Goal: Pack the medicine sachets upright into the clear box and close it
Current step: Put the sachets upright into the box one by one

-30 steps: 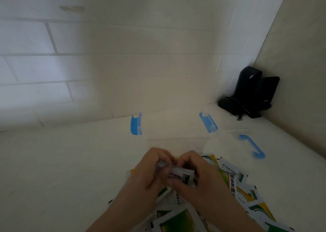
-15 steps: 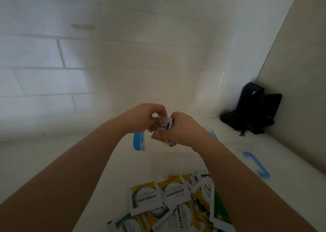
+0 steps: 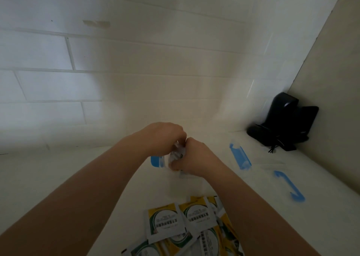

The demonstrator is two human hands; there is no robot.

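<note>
My left hand [image 3: 162, 137] and my right hand [image 3: 196, 157] are stretched forward side by side, both closed on a small bunch of medicine sachets [image 3: 176, 155] held upright between them. They hover over the clear box [image 3: 210, 158], whose blue clips [image 3: 240, 157] mark its left and right ends; its walls are almost invisible. A pile of white, yellow and green sachets [image 3: 181, 222] lies flat on the white table near me. The clear lid [image 3: 288, 184] with a blue clip lies to the right of the box.
A black device with a cable [image 3: 282, 123] stands in the far right corner. A white brick wall runs along the back and a beige panel [image 3: 335, 84] closes the right side. The table [image 3: 58, 170] is white.
Both hands lifted a bunch of sachets off the pile and carried it forward, then lowered it slightly toward the box. The view tilted down, so the pile sits lower in the frame.
</note>
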